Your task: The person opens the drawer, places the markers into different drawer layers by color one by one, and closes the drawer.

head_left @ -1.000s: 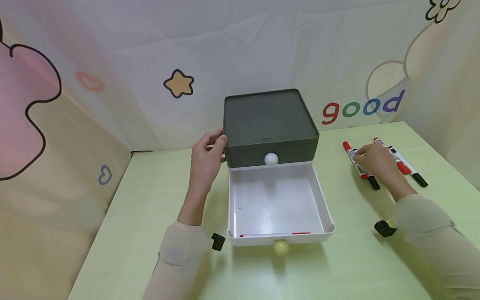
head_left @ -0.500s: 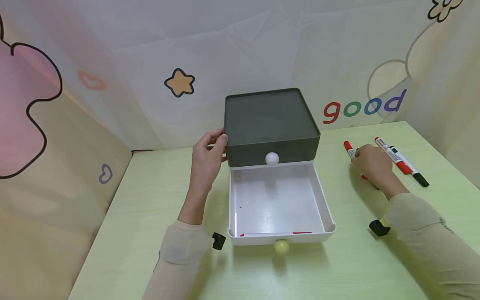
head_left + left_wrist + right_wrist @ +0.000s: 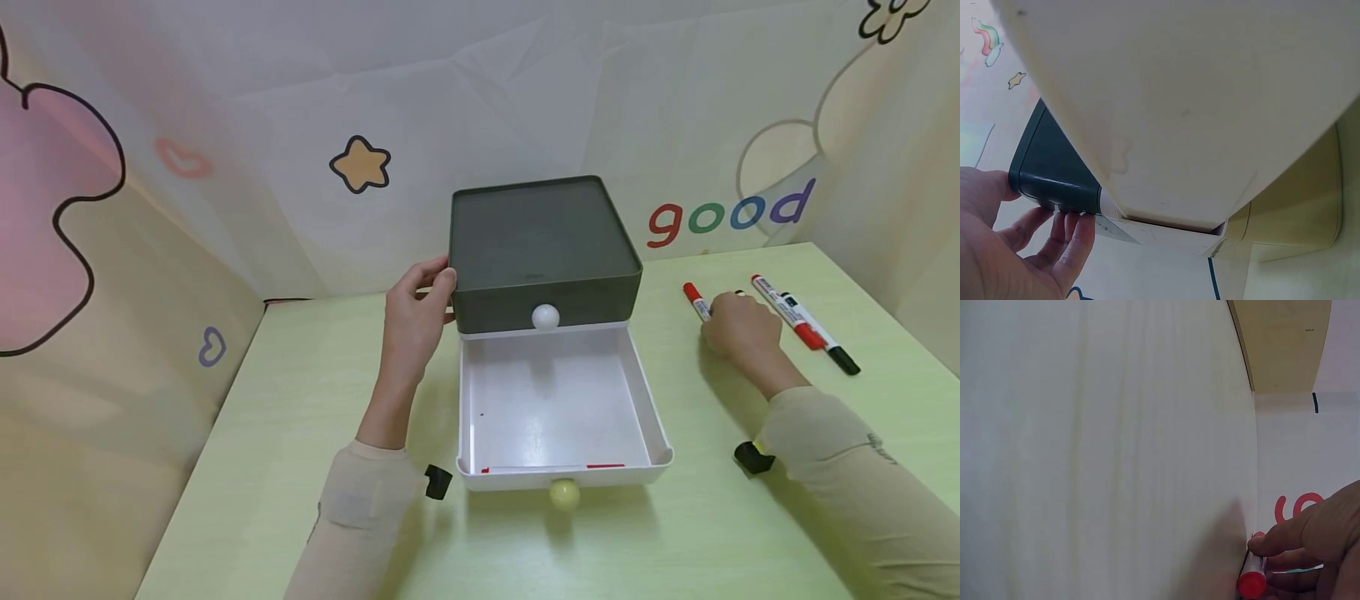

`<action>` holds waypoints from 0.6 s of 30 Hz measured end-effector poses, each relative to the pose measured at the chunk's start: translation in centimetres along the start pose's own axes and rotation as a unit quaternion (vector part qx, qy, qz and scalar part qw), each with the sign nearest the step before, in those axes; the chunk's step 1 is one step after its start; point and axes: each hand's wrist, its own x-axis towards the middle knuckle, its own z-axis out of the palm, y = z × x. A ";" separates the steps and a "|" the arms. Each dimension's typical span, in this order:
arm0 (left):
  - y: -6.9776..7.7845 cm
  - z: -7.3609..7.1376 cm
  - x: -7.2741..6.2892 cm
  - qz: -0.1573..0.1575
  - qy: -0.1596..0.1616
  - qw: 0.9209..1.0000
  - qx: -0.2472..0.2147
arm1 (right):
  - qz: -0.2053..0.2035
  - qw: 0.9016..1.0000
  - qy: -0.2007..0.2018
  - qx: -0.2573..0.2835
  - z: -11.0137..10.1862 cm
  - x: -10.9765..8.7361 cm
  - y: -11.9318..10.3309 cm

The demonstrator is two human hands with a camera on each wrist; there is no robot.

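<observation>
Nearer than both hands and between them, the white drawer (image 3: 555, 392) sits pulled out; the right hand (image 3: 742, 331) pinches a red-and-white marker (image 3: 1254, 565), two other markers (image 3: 787, 312) just right; the left hand (image 3: 412, 321), spread, touches the dark box (image 3: 543, 237).

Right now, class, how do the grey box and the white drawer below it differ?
The grey box is dark; the white drawer is pale. The grey box shows a rimmed top; the white drawer juts forward, its inside showing. The grey box bears a white knob, the white drawer a yellow knob. Both have a round knob at the front.
</observation>
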 end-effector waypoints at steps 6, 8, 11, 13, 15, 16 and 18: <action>0.0 -0.1 0.0 0.001 0.000 1.000 0.000 | -0.002 1.000 0.003 -0.004 0.2 0.1 0.1; 0.0 0.0 0.0 0.001 0.000 1.000 -0.001 | 0.000 1.000 0.001 -0.006 0.2 0.1 0.1; 0.1 0.0 0.0 0.001 0.001 1.000 -0.001 | 0.004 1.000 -0.005 -0.007 0.1 0.2 0.1; 0.1 0.0 0.0 0.001 0.001 1.000 -0.001 | 0.007 1.000 -0.009 -0.005 0.1 0.2 0.1; 0.1 0.0 0.0 0.002 0.001 1.000 -0.001 | 0.010 1.000 -0.013 -0.005 0.1 0.1 0.0; 0.1 0.0 0.0 0.002 0.001 1.000 -0.001 | 0.010 1.000 -0.015 -0.005 0.1 0.1 0.0; 0.0 0.0 0.0 0.002 0.001 1.000 0.000 | 0.009 1.000 -0.017 -0.004 0.1 0.1 0.0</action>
